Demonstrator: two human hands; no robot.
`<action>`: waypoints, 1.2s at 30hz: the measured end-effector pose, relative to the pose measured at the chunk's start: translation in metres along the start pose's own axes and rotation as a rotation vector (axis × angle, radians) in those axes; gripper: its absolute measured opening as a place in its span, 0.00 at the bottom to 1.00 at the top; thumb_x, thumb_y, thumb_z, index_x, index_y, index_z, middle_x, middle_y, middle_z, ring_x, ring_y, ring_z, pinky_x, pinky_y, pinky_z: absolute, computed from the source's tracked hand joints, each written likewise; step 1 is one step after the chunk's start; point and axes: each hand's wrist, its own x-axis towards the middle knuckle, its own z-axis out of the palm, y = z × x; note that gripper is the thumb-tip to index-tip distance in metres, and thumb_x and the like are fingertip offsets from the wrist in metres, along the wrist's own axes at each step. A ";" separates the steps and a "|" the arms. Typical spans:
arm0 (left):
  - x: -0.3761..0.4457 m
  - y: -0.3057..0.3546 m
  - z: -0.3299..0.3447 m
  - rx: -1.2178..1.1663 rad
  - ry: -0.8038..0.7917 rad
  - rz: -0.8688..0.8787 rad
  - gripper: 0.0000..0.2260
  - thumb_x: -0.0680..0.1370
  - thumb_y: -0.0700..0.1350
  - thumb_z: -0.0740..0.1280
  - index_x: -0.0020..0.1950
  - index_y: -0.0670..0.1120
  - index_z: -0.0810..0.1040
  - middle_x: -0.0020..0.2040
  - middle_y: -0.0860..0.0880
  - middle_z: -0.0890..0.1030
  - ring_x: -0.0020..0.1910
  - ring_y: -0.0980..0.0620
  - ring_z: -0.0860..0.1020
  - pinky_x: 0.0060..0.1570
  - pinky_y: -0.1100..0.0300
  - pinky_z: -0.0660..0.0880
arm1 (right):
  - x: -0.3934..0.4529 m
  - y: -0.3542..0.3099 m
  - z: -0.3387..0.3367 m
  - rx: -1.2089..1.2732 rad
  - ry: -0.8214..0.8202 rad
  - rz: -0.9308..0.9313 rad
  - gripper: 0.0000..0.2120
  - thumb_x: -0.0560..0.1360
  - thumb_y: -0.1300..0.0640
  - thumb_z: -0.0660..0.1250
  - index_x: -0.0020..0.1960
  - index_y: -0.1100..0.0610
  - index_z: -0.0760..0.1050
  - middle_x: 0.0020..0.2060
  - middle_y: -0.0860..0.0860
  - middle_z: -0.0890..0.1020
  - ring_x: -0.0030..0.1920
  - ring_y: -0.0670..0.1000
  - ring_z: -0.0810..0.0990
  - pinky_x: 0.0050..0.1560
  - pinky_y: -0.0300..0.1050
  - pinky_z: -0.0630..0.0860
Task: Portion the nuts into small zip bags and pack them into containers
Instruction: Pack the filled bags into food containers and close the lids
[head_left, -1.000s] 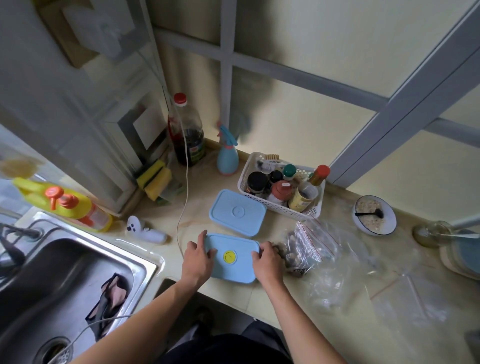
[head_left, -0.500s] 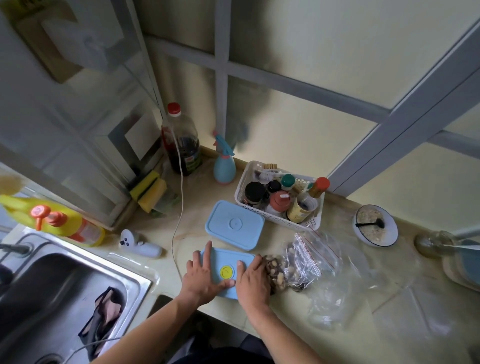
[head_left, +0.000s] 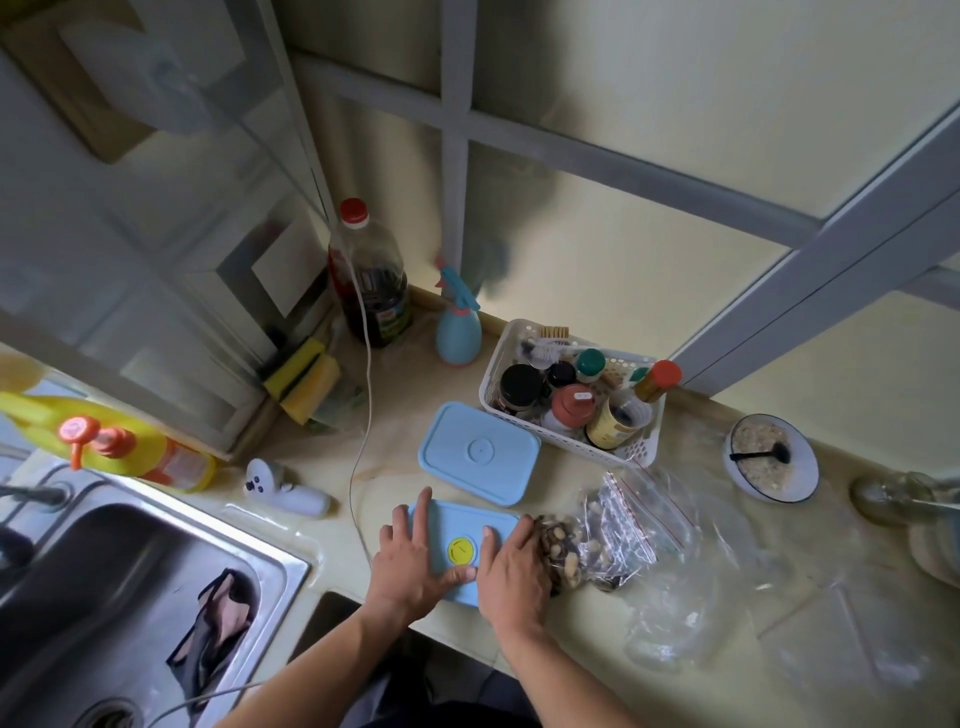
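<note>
A light blue container with a yellow button on its lid (head_left: 464, 530) lies at the counter's front edge. My left hand (head_left: 410, 564) presses flat on the lid's left part, thumb stretched toward the right. My right hand (head_left: 511, 569) presses flat on the lid's right part. A second closed blue container (head_left: 478, 452) sits just behind. Zip bags of mixed nuts (head_left: 592, 540) lie right beside my right hand, with loose clear zip bags (head_left: 691, 587) spread further right.
A white basket of jars and bottles (head_left: 574, 395) stands behind the containers. A bowl with a spoon (head_left: 771, 457) is at the right. The steel sink (head_left: 130, 587) fills the left, with a yellow soap bottle (head_left: 104, 441), a white controller (head_left: 285, 491), a dark bottle (head_left: 371, 280) and a blue sprayer (head_left: 457, 332).
Both hands moved from gripping the container's two ends to lying flat on top of its lid, closer together. The camera view shifted slightly.
</note>
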 end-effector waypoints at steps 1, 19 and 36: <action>0.000 0.000 0.000 -0.005 0.004 0.000 0.62 0.59 0.83 0.61 0.81 0.53 0.40 0.69 0.48 0.60 0.61 0.45 0.69 0.59 0.48 0.76 | 0.000 -0.001 0.000 -0.001 -0.003 0.000 0.26 0.81 0.40 0.57 0.62 0.62 0.69 0.45 0.58 0.81 0.36 0.57 0.85 0.29 0.48 0.76; -0.040 0.021 -0.005 -0.237 0.193 -0.222 0.49 0.56 0.72 0.77 0.61 0.40 0.67 0.57 0.44 0.70 0.58 0.42 0.74 0.54 0.49 0.76 | -0.017 0.005 -0.005 0.125 0.062 0.089 0.26 0.82 0.40 0.59 0.66 0.62 0.69 0.53 0.60 0.82 0.51 0.62 0.84 0.42 0.52 0.78; 0.036 0.037 -0.076 -0.257 0.134 0.231 0.46 0.74 0.50 0.75 0.83 0.51 0.47 0.81 0.43 0.39 0.78 0.41 0.60 0.69 0.54 0.68 | 0.012 -0.029 -0.083 0.618 -0.013 -0.010 0.26 0.83 0.50 0.62 0.79 0.53 0.61 0.77 0.53 0.68 0.74 0.56 0.68 0.70 0.47 0.66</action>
